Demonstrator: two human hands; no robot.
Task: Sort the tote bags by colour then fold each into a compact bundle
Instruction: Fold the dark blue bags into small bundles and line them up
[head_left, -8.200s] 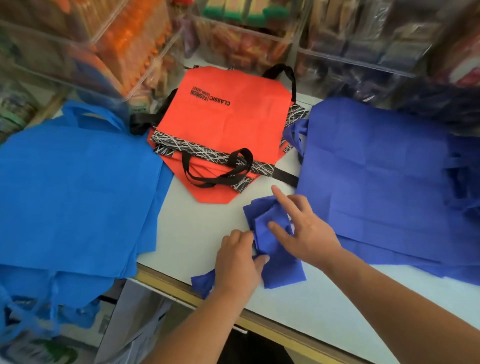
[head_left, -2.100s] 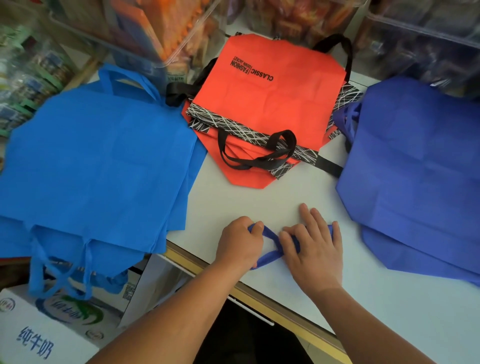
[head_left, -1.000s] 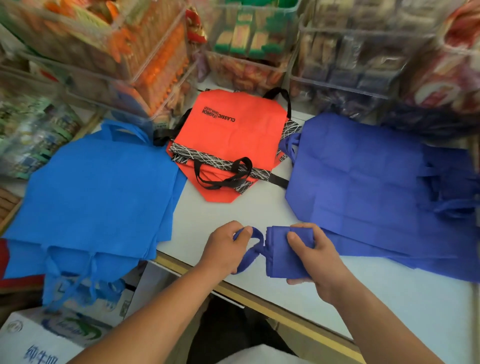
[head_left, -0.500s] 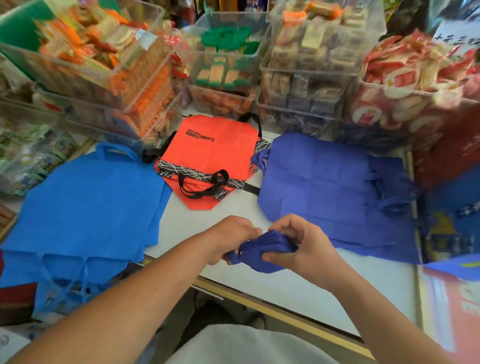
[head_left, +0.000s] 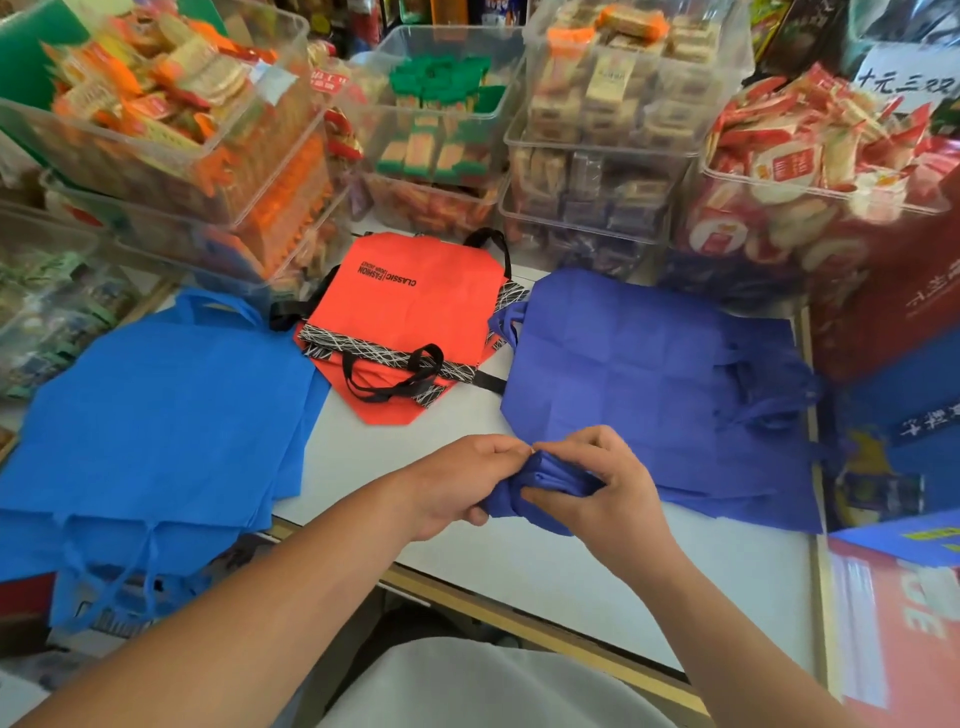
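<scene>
A small folded bundle of indigo tote bag (head_left: 550, 486) is held just above the white table (head_left: 571, 571), near its front edge. My left hand (head_left: 457, 483) grips its left end and my right hand (head_left: 602, 483) curls over its right side. Behind them, flat indigo tote bags (head_left: 649, 374) lie stacked on the right. Orange-red tote bags (head_left: 415, 317) with black handles sit in the middle. A pile of bright blue tote bags (head_left: 156, 415) covers the left side and hangs over the table edge.
Clear plastic bins of packaged snacks (head_left: 597, 130) line the back of the table. Red and blue cartons (head_left: 893, 597) stand at the right. The table's wooden front edge (head_left: 519, 618) runs below my hands.
My hands lifted the indigo bundle off the table and pressed it tighter between them. The view tilted up, showing more of the snack bins.
</scene>
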